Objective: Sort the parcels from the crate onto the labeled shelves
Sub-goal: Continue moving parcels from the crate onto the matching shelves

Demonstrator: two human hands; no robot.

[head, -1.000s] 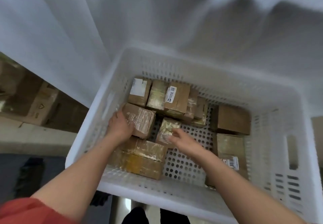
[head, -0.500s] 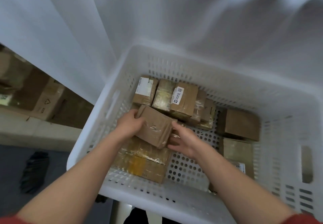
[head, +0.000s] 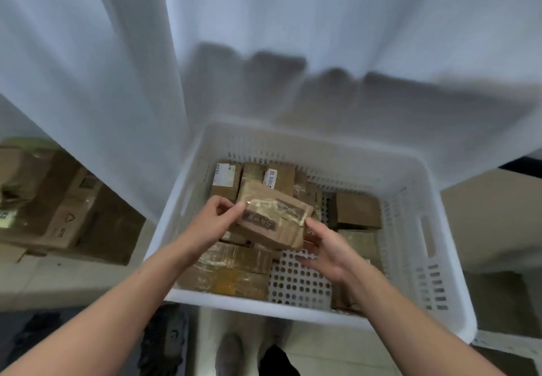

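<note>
Now left hand, right hand grip clamped on parcel over crate (curtain behind).

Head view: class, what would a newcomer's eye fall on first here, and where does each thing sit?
First comes the taped brown parcel at the centre, held between the left hand and the right hand. Below it sits the white perforated crate, with more brown parcels on its floor, mostly at the far and left sides. A pale curtain hangs behind the crate.
</note>
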